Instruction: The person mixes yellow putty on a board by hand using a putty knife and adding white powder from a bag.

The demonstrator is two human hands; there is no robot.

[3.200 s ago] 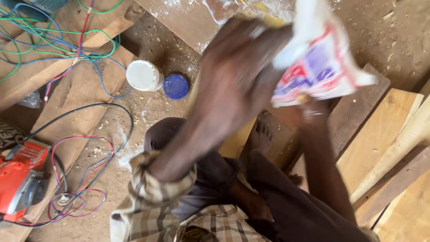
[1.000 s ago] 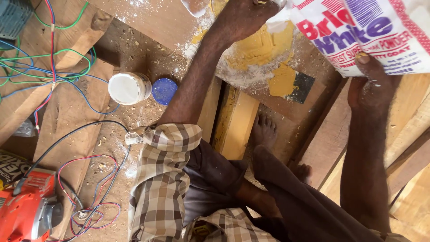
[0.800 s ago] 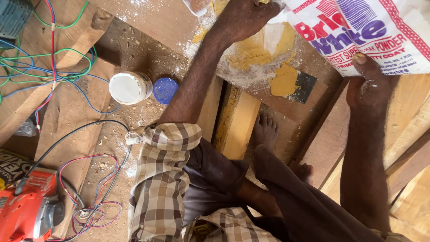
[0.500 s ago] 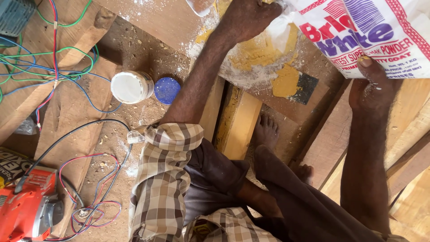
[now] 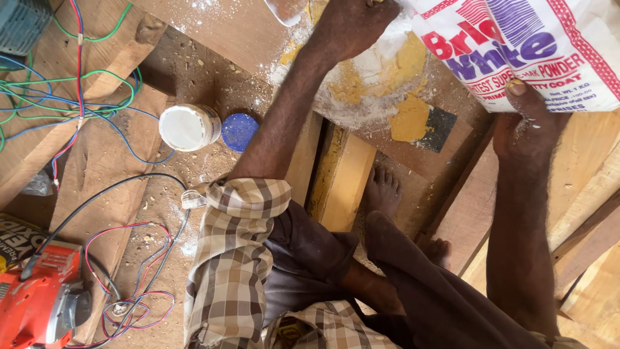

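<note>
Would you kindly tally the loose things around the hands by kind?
Powder bag: 1
White tub: 1
Blue lid: 1
Orange power tool: 1
Total: 4
</note>
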